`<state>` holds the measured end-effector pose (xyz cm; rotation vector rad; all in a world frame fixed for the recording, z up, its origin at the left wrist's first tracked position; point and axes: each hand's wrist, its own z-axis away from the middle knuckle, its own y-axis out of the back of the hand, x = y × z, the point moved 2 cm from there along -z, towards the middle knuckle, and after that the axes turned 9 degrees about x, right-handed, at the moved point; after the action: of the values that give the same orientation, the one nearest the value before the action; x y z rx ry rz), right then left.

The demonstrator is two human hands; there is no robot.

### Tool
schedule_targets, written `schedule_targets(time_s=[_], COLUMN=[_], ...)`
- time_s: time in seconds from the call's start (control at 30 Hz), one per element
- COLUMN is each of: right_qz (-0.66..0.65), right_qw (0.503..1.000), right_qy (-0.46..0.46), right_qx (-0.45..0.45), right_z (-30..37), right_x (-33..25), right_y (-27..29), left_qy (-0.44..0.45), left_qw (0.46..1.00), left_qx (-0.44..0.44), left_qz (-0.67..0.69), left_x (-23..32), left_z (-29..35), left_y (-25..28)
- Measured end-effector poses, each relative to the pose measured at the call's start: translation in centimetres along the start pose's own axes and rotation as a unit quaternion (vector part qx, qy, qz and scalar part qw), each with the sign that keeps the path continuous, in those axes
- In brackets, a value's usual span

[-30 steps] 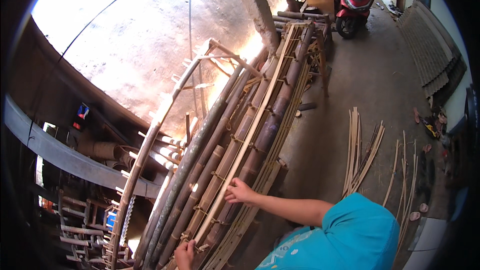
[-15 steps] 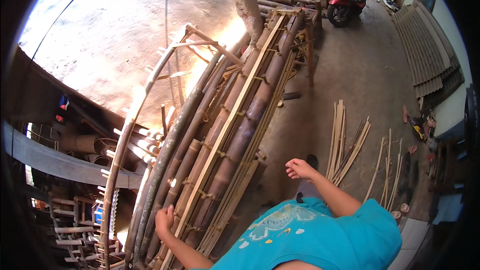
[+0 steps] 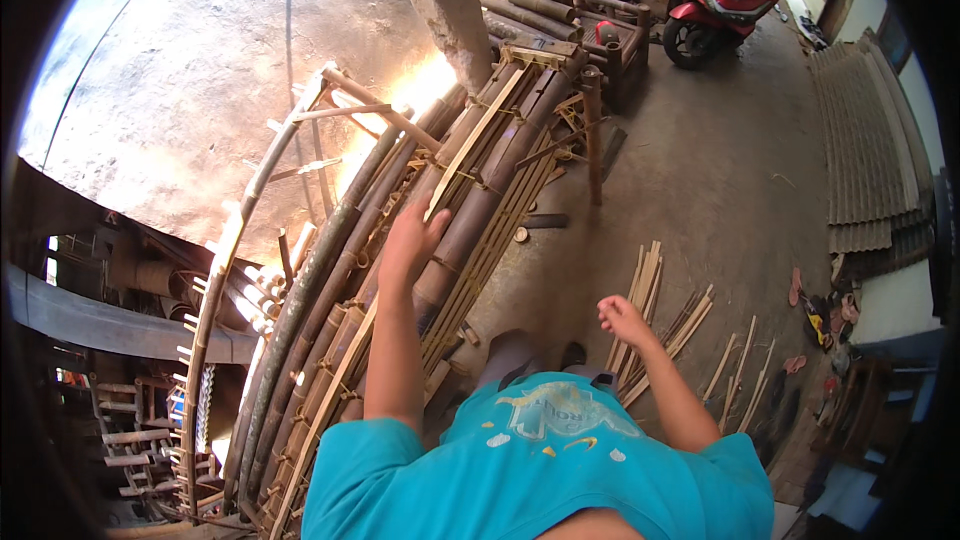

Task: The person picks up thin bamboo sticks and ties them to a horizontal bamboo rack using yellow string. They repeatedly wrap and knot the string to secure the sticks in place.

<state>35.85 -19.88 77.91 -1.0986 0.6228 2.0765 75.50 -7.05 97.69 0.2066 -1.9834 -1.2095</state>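
A long frame of bamboo poles point(image 3: 450, 240) bound with ties stretches diagonally along my left side. Along its top runs a pale split bamboo strip point(image 3: 465, 155). My left hand point(image 3: 408, 245) reaches over this strip about midway along the frame, its thumb apart from the other fingers; whether it presses on the strip is hard to see. Away from the frame, on the right, my right hand point(image 3: 623, 320) hangs in the air with curled fingers and nothing visible in them. Beneath and beyond it, split bamboo strips point(image 3: 640, 305) lie on the floor.
More thin strips point(image 3: 735, 375) lie farther right on the floor. A concrete post point(image 3: 440, 15) rises beside the frame's far end. A red motor scooter point(image 3: 715, 0) stands at the back. Corrugated sheets point(image 3: 865, 140) lean by the right wall. A curved bamboo rail with pegs point(image 3: 225, 250) borders the left.
My left hand has moved forward along the frame, from its near part to about the middle. My right hand remains raised and curled. The view has shifted, bringing more of my shirt into sight.
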Motion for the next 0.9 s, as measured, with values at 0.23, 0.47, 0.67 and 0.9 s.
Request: schedule_targets(time_s=[0.23, 0.47, 0.67, 0.9], right_qz=[-0.038, 0.016, 0.053, -0.016], right_qw=[0.998, 0.999, 0.991, 0.955], right_qy=[0.051, -0.040, -0.001, -0.067], right_qx=[0.006, -0.027, -0.121, -0.287], right_z=[-12.1, -18.5, -26.3, -32.8], right_x=[-5.3, -9.9, -17.3, -26.9], right_y=[3.4, 4.1, 1.1, -5.3], left_qy=[0.002, 0.057, 0.040, 0.128], left_qw=[0.998, 0.997, 0.999, 0.992], left_qx=[0.065, 0.013, 0.017, 0.000], left_qz=[-0.014, -0.040, 0.010, 0.022], left_x=[-0.6, -0.8, 2.2, 2.8], left_z=[-14.6, -19.7, -22.6, -23.6], left_y=[-11.8, -16.3, -17.4, -19.1])
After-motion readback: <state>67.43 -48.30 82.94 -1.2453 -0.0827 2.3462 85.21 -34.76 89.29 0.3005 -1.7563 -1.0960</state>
